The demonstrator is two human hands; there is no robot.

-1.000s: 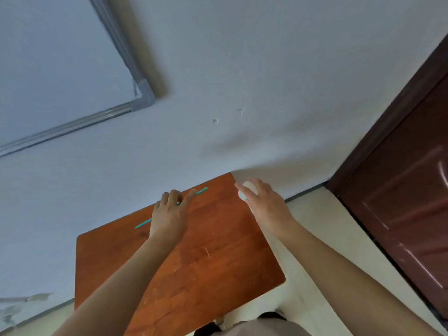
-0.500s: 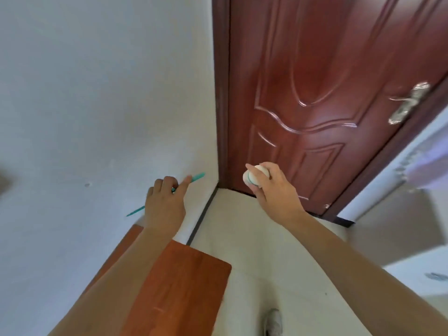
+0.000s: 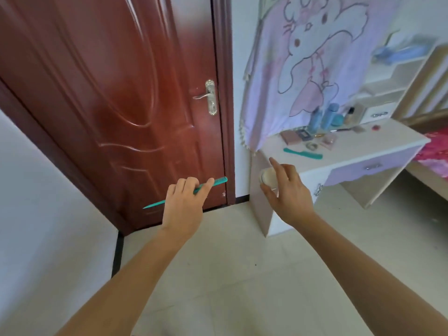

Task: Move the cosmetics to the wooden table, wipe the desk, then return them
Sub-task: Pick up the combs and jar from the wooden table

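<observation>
The person's left hand [image 3: 185,204] gripped a slim teal plastic tail comb [image 3: 219,181], fingers curled over its middle, the toothed end pointing toward the white and lilac dressing desk [image 3: 358,151] and the thin pointed tail sticking out the other way. The right hand [image 3: 287,190] clasped a small round cream-coloured jar [image 3: 266,177] between thumb and fingers, with the index finger lifted straight. That jar hung in the air just off the desk's near left corner, not touching the top.

On the desk lay a second teal comb [image 3: 303,153], flat near the front edge. Behind it, toward the wall, sat a cluster of cosmetics: a brown flat palette [image 3: 289,137], a dark square compact [image 3: 303,133], a small round ring-shaped item [image 3: 311,146] and a pink flat case [image 3: 329,141]. Farther back stood two blue bottles [image 3: 328,116] upright, close together, with a small foundation bottle [image 3: 350,115] beside them. A small red round object [image 3: 375,127] rested alone toward the desk's far right end.

A lilac cloth printed with a cartoon rabbit [image 3: 305,66] hung above the desk's back, its lower edge reaching the top. To the left of the desk stood a reddish-brown panelled door [image 3: 116,93], shut, with a brass lever handle [image 3: 209,97]. Pale floor tiles [image 3: 242,275] spread below the desk and both forearms.
</observation>
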